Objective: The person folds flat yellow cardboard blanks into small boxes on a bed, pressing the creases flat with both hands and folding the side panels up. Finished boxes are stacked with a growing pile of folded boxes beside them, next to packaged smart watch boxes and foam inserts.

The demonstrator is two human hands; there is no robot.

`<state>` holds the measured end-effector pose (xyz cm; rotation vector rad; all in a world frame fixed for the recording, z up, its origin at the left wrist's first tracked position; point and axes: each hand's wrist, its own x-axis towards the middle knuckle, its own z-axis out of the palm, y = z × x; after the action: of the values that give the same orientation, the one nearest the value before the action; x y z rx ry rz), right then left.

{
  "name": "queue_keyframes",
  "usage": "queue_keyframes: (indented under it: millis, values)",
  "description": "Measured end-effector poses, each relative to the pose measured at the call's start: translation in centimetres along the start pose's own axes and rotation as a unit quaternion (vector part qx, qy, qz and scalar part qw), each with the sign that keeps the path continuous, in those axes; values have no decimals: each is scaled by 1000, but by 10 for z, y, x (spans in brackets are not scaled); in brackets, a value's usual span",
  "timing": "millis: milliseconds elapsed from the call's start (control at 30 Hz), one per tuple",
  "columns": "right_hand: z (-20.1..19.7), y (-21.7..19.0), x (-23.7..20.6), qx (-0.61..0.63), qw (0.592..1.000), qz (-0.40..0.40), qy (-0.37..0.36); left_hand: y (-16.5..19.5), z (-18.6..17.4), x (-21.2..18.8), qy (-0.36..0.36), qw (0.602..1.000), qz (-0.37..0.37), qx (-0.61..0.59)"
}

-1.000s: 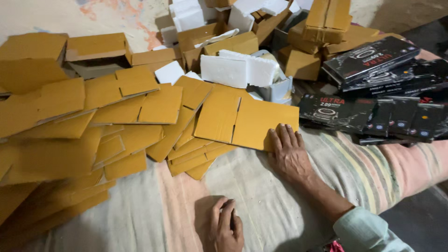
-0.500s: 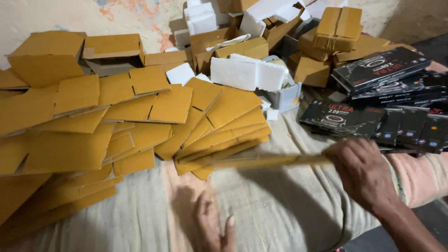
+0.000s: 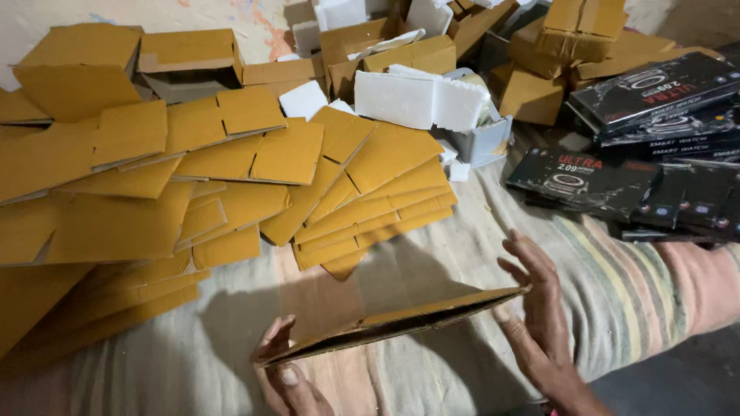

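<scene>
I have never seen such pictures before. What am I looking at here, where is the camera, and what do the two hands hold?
There is no machine: a person works with bare hands. The camera sits on the person's head and looks down. The left hand and right hand hold a flat folded brown cardboard sheet between them, one at each end, seen almost edge-on. Below lies a striped cloth. On it are a pile of flat cardboard blanks, white foam blocks, made-up brown boxes and black printed boxes.

Flat cartons point(image 3: 231, 185) left, foam blocks point(image 3: 420, 100) behind, printed boxes point(image 3: 632, 146) right
</scene>
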<state>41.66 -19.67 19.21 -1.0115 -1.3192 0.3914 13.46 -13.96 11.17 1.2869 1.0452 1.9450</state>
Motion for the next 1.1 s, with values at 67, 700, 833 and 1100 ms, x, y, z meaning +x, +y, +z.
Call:
queue_keyframes:
  millis: [67, 700, 833, 1100]
  values:
    - [14, 9, -6, 30, 994, 100, 13, -1, 0, 2, 1, 1000, 9, -5]
    - [41, -1, 47, 68, 951, 275, -125, 71, 58, -5, -83, 976, 30, 198]
    - [53, 0, 50, 9, 955, 284, -88, 65, 51, -5, -86, 976, 87, 183]
    - [34, -9, -7, -14, 995, -91, -48, 45, 26, 27, -220, 965, 123, 68]
